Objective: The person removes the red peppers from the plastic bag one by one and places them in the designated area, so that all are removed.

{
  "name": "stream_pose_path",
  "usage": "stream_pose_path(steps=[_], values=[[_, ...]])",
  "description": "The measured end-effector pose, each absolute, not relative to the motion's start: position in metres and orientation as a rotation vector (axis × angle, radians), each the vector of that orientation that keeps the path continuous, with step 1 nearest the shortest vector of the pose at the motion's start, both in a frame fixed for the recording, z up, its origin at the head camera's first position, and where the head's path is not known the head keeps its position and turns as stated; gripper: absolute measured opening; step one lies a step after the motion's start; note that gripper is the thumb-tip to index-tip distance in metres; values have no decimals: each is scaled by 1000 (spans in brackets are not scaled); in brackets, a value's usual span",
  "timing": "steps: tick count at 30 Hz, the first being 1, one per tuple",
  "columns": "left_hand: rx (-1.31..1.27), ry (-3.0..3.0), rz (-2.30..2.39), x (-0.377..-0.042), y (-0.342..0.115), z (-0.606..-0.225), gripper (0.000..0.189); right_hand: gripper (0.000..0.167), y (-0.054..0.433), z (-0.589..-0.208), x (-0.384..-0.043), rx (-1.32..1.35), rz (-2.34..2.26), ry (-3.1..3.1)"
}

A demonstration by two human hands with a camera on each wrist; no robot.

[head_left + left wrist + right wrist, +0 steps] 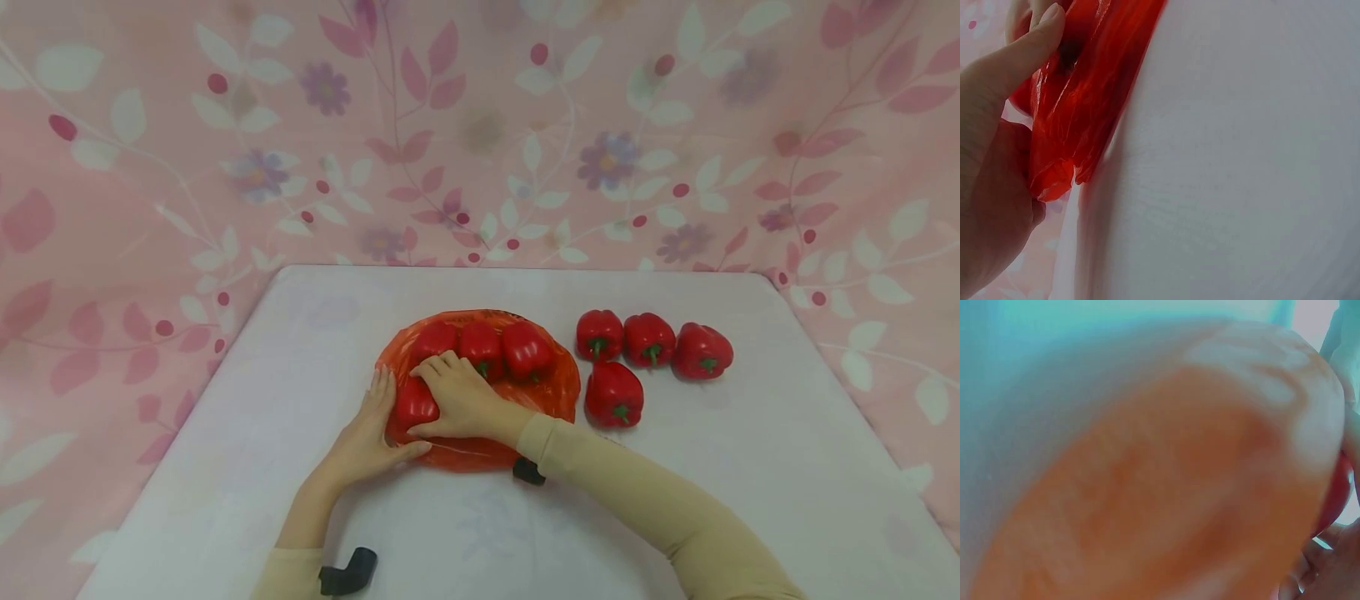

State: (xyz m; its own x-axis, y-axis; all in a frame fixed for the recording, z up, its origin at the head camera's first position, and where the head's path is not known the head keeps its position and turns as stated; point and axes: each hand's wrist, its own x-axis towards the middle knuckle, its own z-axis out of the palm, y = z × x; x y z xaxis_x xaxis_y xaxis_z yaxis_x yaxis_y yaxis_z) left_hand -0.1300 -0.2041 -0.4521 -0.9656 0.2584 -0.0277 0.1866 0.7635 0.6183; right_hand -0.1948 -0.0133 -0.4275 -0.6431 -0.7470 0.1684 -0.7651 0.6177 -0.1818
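An orange plastic bag [540, 398] lies spread in a round shape on the table, with red bell peppers [527, 350] in a row at its back. My right hand [468, 404] reaches in over the bag and grips a red bell pepper [417, 404] at its left side, fingers over the top and thumb at the front. Against the bag's left edge rests my left hand [367, 437], its fingers straight and its thumb stretched along the front rim. In the left wrist view the thumb [1025, 53] lies by the crinkled bag [1085, 106]. The right wrist view is mostly blurred orange bag [1147, 487].
Right of the bag, several red bell peppers stand on the white table [750, 467]: a row [649, 340] at the back and one pepper [615, 396] in front, close to the bag. A pink floral cloth [480, 150] hangs behind. Black wrist pieces [350, 572] show below the arms.
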Motion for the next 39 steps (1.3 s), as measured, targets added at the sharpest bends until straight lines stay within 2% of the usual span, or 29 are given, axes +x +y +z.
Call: stream_pose_path(steps=[17, 23, 30, 39], values=[[355, 2845, 983, -131, -202, -456, 120, 81, -9, -427, -194, 1227, 508, -2858], [339, 2837, 980, -130, -203, -455, 120, 87, -4, -409, -191, 1052, 837, -2898], [362, 2856, 960, -132, -205, -455, 119, 82, 6, -389, -187, 866, 1182, -2767], [362, 2853, 964, -131, -204, -455, 120, 85, 22, -381, -191, 1004, 1215, -2494]])
